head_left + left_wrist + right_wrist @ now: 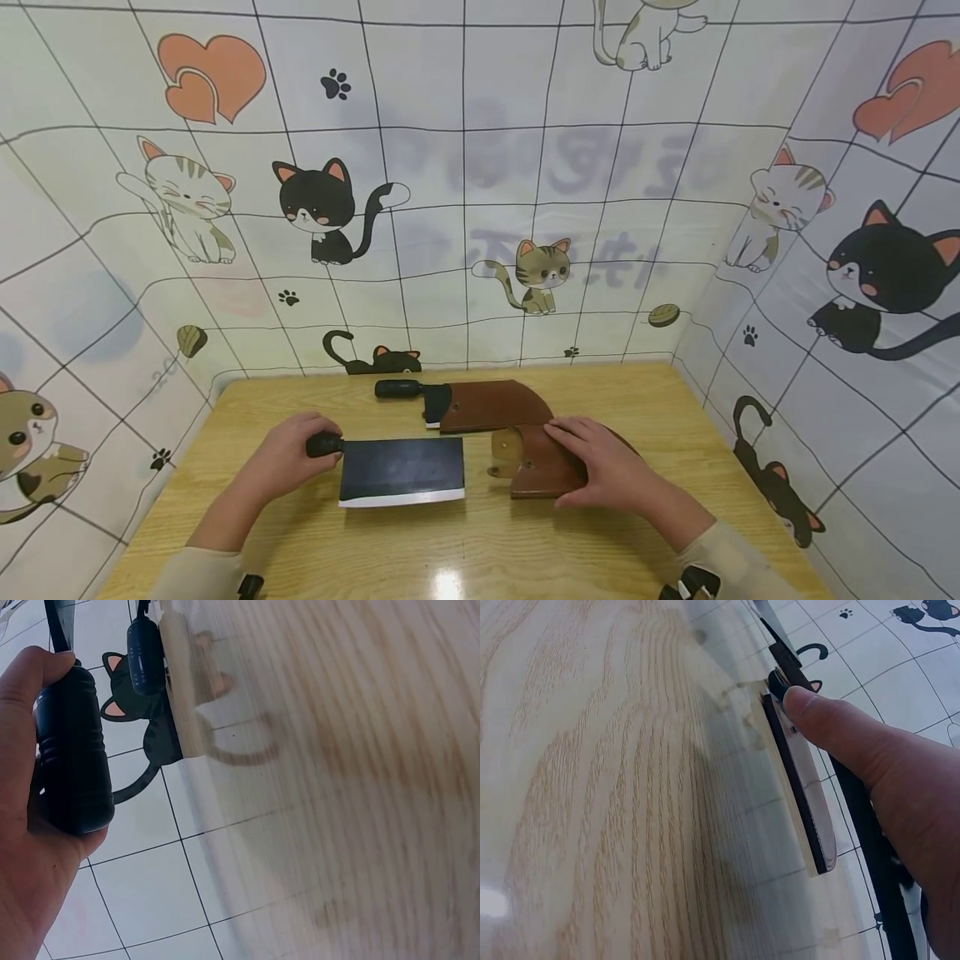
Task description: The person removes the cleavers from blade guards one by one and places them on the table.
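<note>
My left hand (288, 454) grips a cleaver by its ridged black handle (75, 754). The cleaver's broad dark blade (403, 468) points right, its bright cutting edge facing me. At the right, my right hand (603, 462) holds a brown leather sheath (536, 475), fingers over its top and thumb at the near edge. The sheath's mouth, with a lighter snap strap (506, 447) standing loose, faces the blade's end across a small gap. Behind both lies a second cleaver, its black handle (397, 389) to the left and its blade mostly hidden in another brown sheath (498, 406).
A glossy wood-grain table (390, 558) carries everything. Tiled-pattern sheeting with cartoon cats (465, 167) encloses the back and both sides, close to the table's edges. Dark straps circle both sleeves.
</note>
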`<move>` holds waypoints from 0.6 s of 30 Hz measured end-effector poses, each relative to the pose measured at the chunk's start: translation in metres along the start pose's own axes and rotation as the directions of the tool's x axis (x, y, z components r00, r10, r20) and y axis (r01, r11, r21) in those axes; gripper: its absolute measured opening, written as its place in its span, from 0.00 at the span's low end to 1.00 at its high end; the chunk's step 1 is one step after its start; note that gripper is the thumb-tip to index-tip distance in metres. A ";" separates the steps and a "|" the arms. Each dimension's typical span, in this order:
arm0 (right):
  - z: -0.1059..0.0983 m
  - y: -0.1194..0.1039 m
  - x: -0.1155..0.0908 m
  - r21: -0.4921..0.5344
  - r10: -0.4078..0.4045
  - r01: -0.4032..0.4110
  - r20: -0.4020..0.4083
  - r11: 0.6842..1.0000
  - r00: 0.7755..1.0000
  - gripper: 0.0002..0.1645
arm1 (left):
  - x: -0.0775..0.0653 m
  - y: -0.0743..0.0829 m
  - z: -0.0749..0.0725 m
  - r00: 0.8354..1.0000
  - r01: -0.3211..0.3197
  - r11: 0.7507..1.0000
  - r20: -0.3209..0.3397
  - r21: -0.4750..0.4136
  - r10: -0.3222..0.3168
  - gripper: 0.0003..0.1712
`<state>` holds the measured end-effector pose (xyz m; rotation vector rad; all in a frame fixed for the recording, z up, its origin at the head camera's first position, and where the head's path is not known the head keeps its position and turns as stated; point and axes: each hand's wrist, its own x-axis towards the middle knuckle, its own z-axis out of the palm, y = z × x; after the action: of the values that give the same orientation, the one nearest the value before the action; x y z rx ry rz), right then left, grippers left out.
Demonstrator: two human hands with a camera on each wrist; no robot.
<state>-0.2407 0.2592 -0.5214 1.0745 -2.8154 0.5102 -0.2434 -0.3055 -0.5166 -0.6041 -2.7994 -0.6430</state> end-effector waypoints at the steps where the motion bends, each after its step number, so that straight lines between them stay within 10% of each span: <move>1: 0.001 0.001 0.000 0.006 0.000 0.000 0.003 1.000 1.000 0.71 | 0.000 0.000 0.000 1.000 0.000 1.000 0.004 -0.005 0.000 0.16; 18: 0.014 0.005 0.007 0.028 0.028 -0.031 0.086 0.999 0.996 0.72 | 0.005 -0.016 0.010 0.990 0.045 0.997 0.138 -0.057 -0.037 0.15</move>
<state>-0.2487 0.2531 -0.5349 1.0874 -2.9110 0.5223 -0.2561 -0.3117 -0.5298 -0.6262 -2.9361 -0.7214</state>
